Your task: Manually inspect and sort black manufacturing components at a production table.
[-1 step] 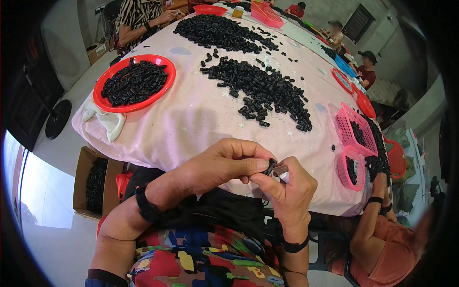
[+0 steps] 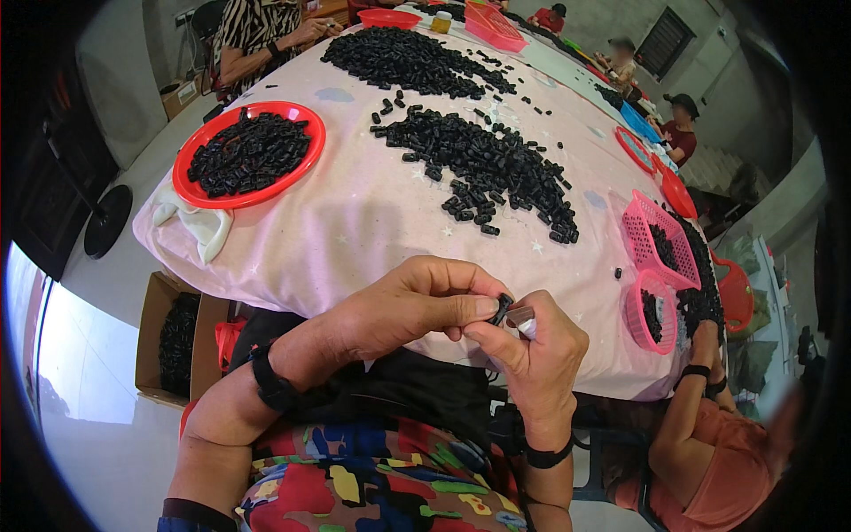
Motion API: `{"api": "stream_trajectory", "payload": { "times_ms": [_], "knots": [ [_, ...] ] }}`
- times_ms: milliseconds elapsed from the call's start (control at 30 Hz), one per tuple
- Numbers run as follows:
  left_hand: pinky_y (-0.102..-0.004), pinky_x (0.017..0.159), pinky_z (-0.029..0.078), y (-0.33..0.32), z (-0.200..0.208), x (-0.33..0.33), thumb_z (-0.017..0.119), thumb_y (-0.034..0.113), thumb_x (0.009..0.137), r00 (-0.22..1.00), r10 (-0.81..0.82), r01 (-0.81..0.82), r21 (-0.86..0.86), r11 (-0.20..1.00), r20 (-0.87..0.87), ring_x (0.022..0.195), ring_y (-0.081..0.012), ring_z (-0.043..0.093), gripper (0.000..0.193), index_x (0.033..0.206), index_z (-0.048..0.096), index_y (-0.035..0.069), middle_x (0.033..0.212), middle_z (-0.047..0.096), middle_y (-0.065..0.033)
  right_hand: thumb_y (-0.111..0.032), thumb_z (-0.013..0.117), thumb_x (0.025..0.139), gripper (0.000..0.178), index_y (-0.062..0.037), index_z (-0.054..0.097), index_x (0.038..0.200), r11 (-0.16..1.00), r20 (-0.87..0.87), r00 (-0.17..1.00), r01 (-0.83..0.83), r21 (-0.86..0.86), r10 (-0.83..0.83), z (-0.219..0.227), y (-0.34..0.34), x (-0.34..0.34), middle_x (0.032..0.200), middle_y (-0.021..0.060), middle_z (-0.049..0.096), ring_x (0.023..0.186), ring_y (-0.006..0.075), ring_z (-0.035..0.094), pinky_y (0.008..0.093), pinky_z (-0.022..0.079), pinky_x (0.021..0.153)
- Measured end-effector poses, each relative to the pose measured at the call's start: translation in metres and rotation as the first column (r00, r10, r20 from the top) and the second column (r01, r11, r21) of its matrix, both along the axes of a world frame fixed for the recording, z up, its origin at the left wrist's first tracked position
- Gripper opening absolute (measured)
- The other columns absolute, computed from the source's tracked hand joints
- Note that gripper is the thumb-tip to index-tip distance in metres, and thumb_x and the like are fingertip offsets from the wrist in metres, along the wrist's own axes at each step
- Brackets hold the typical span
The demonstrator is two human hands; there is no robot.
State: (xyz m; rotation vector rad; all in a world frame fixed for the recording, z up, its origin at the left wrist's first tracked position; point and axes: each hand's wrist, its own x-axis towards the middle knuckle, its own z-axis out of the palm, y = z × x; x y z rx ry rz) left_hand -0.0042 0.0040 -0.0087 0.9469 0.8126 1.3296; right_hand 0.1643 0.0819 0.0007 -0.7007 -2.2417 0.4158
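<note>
My left hand is closed, pinching a small black plastic part between thumb and fingertips, just above the near edge of the table. Close against it, my right hand grips a small flat greyish piece with a white end; its exact kind is mostly hidden by the fingers. The piece's tip meets or nearly meets the black part. Beyond my hands lies a loose heap of similar small black parts. To the left, a round red tray holds many more of them.
A pink-clothed table spreads ahead, with another black heap farther back. Pink baskets stand at the right beside a co-worker's arm. A white cloth hangs at the left edge, above a cardboard box of black pieces.
The black part has tilted very slightly in my left fingertips. Otherwise both hands keep their places.
</note>
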Motion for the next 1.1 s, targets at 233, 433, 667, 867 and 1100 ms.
{"api": "stream_trajectory", "payload": {
  "times_ms": [233,433,667,867,1100],
  "knots": [
    [-0.0185,0.07,0.041,0.0013,-0.0005,-0.003,0.06,0.016,0.092,0.999,-0.018,0.019,-0.016,1.0,0.026,0.079,-0.0035,0.053,0.022,0.107,0.061,0.001,0.094,0.062,0.0004,-0.049,0.079,0.063,0.052,-0.0047,0.053,0.067,0.999,-0.007,1.0,-0.028,0.016,0.028,-0.0014,0.0038,-0.001,0.058,0.0081,0.053,0.048,0.0246,0.053,0.0318,0.04,0.045],
    [-0.0186,0.07,0.042,0.0017,-0.0007,-0.0024,0.061,0.017,0.092,0.999,-0.022,0.022,-0.015,1.0,0.033,0.08,-0.0036,0.053,0.022,0.107,0.061,0.001,0.094,0.062,0.0005,-0.049,0.079,0.063,0.052,-0.0043,0.052,0.068,0.998,-0.026,0.999,-0.045,0.05,0.046,0.0,0.0049,-0.0011,0.058,0.0079,0.053,0.049,0.0243,0.053,0.0316,0.04,0.045],
    [-0.0183,0.07,0.042,0.0017,-0.001,-0.0036,0.061,0.018,0.092,0.999,-0.035,0.035,-0.01,0.999,0.027,0.08,-0.0036,0.054,0.022,0.107,0.061,0.001,0.093,0.063,0.0006,-0.05,0.079,0.063,0.053,-0.0044,0.052,0.067,0.997,-0.013,0.999,-0.047,0.056,0.047,-0.0009,0.0055,-0.0008,0.057,0.0077,0.053,0.048,0.0242,0.053,0.0315,0.041,0.045],
    [-0.0176,0.067,0.042,0.0007,0.0012,-0.0026,0.061,0.018,0.092,0.998,-0.043,0.045,-0.045,0.998,0.045,0.077,-0.0034,0.054,0.021,0.107,0.061,0.003,0.093,0.063,0.0013,-0.05,0.078,0.064,0.053,-0.0044,0.053,0.067,0.998,0.0,0.999,-0.045,0.047,0.045,-0.0017,0.0053,-0.0015,0.057,0.0076,0.053,0.048,0.0244,0.054,0.0316,0.041,0.045],
    [-0.0166,0.063,0.043,0.0009,0.0016,0.0,0.063,0.02,0.09,0.992,-0.037,0.046,-0.076,0.996,0.12,0.07,-0.0031,0.052,0.025,0.108,0.062,0.002,0.085,0.062,0.0012,-0.054,0.077,0.064,0.055,-0.0042,0.053,0.067,0.993,-0.033,0.996,-0.085,-0.085,0.082,-0.0023,0.0054,0.0,0.057,0.0082,0.053,0.048,0.0235,0.054,0.0314,0.041,0.045]
  ]
}}
